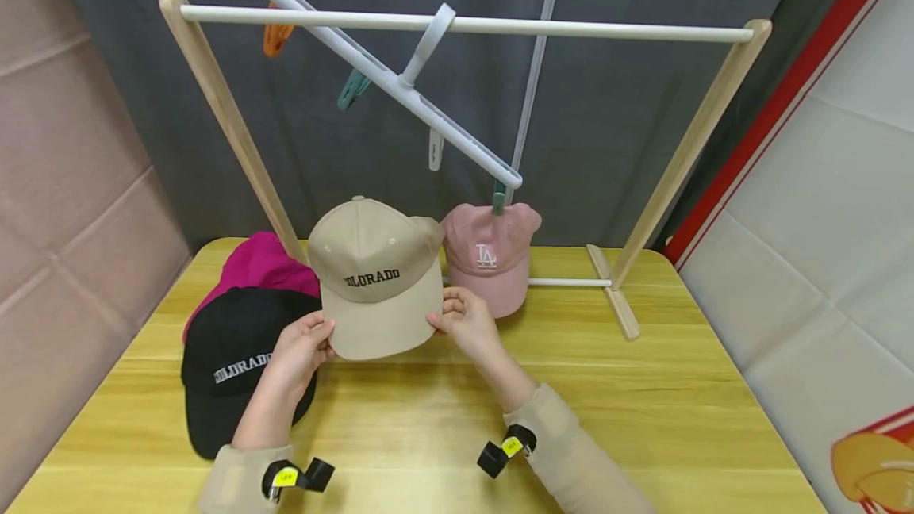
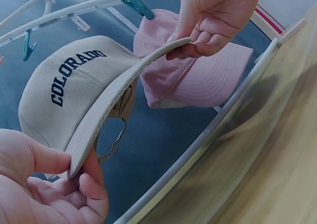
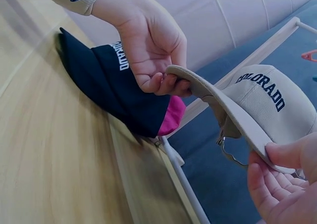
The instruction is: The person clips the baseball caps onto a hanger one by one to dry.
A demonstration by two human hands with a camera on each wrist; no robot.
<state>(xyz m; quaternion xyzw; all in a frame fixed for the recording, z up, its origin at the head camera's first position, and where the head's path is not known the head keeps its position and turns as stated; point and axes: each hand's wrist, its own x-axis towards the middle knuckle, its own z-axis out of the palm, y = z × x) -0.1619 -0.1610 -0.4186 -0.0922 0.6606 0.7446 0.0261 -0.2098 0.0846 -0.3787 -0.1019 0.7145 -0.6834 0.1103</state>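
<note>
A beige baseball cap (image 1: 374,260) lettered COLORADO is held up above the table, its brim toward me. My left hand (image 1: 298,351) pinches one side of the brim and my right hand (image 1: 467,327) pinches the other, thumbs on top. Just right of it, a pink LA cap (image 1: 489,260) hangs from a green clip (image 1: 499,198) at the low end of a white hanger (image 1: 385,78). The hanger tilts on the rack's white bar (image 1: 607,30). A black COLORADO cap (image 1: 236,355) lies at the left, overlapping a magenta cap (image 1: 260,264).
Further clips hang along the hanger: an orange clip (image 1: 276,32), a teal clip (image 1: 353,89) and a white clip (image 1: 435,149). Wooden rack posts (image 1: 689,149) stand at both sides on the wooden table (image 1: 571,387). A dark curtain (image 1: 628,117) hangs behind.
</note>
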